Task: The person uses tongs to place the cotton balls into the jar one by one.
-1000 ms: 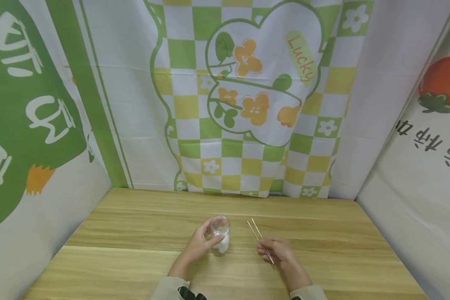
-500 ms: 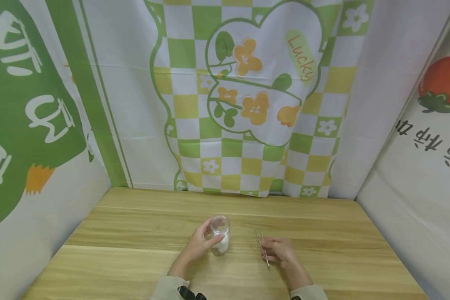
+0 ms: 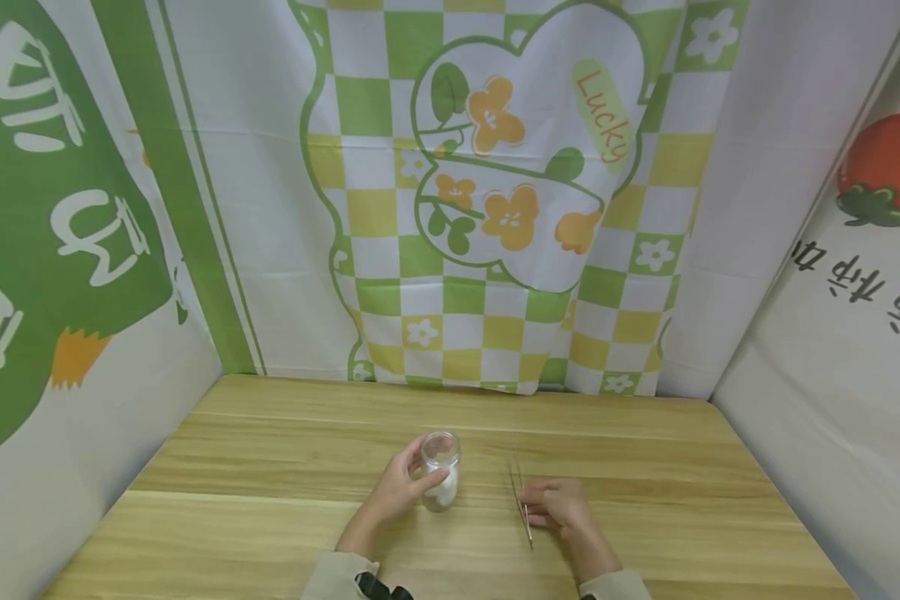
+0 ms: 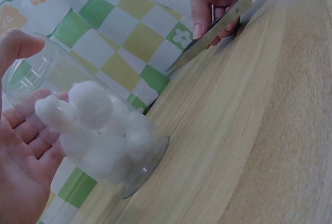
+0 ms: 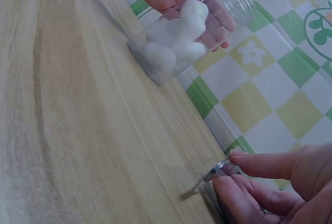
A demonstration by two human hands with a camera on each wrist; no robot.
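Lowered since earlier, tweezers [image 3: 522,500] lie near-flat, pinched by right hand [image 3: 558,505], tips indistinct; left hand [image 3: 397,492] grips cotton-ball jar [image 3: 440,472].

The left hand [image 3: 399,493] gripped a clear glass jar [image 3: 440,471] of cotton balls upright on the wooden table [image 3: 270,467]; the right hand [image 3: 558,505] pinched metal tweezers [image 3: 522,500] just beside it.

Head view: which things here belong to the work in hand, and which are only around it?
In use: glass jar of cotton balls, gripped by left hand; metal tweezers, held by right hand.
Around: wooden table; checked flower cloth.
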